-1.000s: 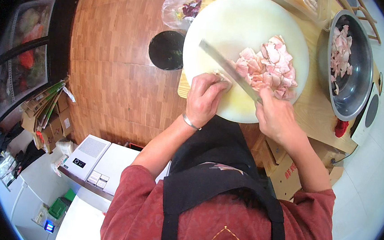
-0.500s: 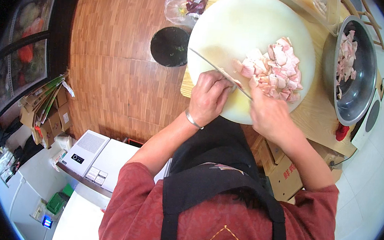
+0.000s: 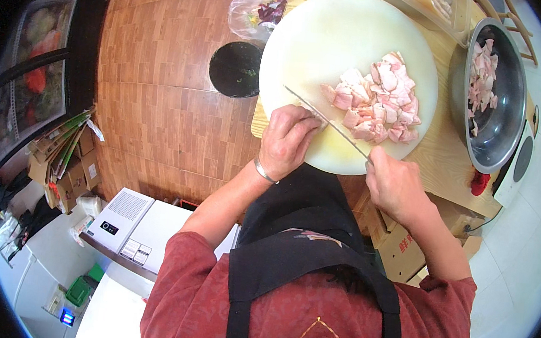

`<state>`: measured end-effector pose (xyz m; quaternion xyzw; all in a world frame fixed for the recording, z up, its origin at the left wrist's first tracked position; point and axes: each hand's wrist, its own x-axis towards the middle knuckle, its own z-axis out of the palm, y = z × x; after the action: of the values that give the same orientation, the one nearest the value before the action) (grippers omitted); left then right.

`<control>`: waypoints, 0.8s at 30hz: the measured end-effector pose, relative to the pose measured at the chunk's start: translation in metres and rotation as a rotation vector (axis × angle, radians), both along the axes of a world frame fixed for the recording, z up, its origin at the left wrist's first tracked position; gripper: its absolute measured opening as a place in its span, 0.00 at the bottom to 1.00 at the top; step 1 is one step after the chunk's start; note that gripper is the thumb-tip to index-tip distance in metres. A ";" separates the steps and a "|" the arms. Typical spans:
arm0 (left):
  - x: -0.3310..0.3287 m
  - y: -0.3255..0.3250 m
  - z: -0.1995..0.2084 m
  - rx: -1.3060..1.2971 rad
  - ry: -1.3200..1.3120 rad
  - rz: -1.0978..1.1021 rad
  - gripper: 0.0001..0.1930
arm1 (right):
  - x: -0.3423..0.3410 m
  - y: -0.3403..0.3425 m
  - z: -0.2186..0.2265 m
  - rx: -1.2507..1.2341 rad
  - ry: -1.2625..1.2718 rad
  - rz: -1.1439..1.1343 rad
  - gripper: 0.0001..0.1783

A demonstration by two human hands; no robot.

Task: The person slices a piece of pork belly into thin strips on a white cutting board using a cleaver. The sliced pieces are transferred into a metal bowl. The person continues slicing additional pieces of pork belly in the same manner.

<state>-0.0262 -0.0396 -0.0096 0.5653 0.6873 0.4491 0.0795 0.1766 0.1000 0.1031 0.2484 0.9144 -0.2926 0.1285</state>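
Note:
My right hand (image 3: pixel 396 184) is closed round the handle of a kitchen knife (image 3: pixel 342 131). Its blade slants up and left across a round white cutting board (image 3: pixel 338 34), edge down beside my left fingertips. My left hand (image 3: pixel 285 141), with a metal bangle at the wrist, is curled at the board's near left, pressing down a piece of meat mostly hidden under the fingers. To the right of the blade lies a heap of pale pink chopped meat (image 3: pixel 387 99).
A steel bowl (image 3: pixel 509 118) with more meat pieces (image 3: pixel 483 78) stands right of the board on the wooden table (image 3: pixel 439 160). Behind it is a clear plastic tub (image 3: pixel 460 25). A black round bin (image 3: pixel 235 69) and a plastic bag of scraps (image 3: pixel 257 9) are off the table's left edge.
My right hand has drawn the knife toward me and to the right, away from the heap. The left hand has shifted slightly left and stays curled.

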 end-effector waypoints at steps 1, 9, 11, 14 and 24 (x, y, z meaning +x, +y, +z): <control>0.000 0.001 0.002 0.002 -0.002 0.004 0.14 | 0.002 -0.001 0.004 0.010 -0.001 0.017 0.08; 0.000 0.005 0.001 -0.013 -0.027 -0.015 0.13 | 0.003 0.005 0.014 0.011 -0.042 0.058 0.08; 0.000 0.004 -0.001 -0.017 -0.042 -0.011 0.13 | 0.002 0.007 0.011 -0.002 -0.053 0.072 0.08; 0.001 0.004 -0.002 -0.022 -0.060 -0.004 0.13 | -0.004 0.008 0.005 -0.030 -0.085 0.057 0.08; 0.004 0.001 -0.007 -0.022 -0.085 -0.005 0.14 | -0.062 0.025 -0.057 -0.081 0.162 0.003 0.12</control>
<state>-0.0220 -0.0381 -0.0166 0.5464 0.6868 0.4652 0.1159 0.1151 0.1247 0.0465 0.2172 0.9096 -0.3483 0.0643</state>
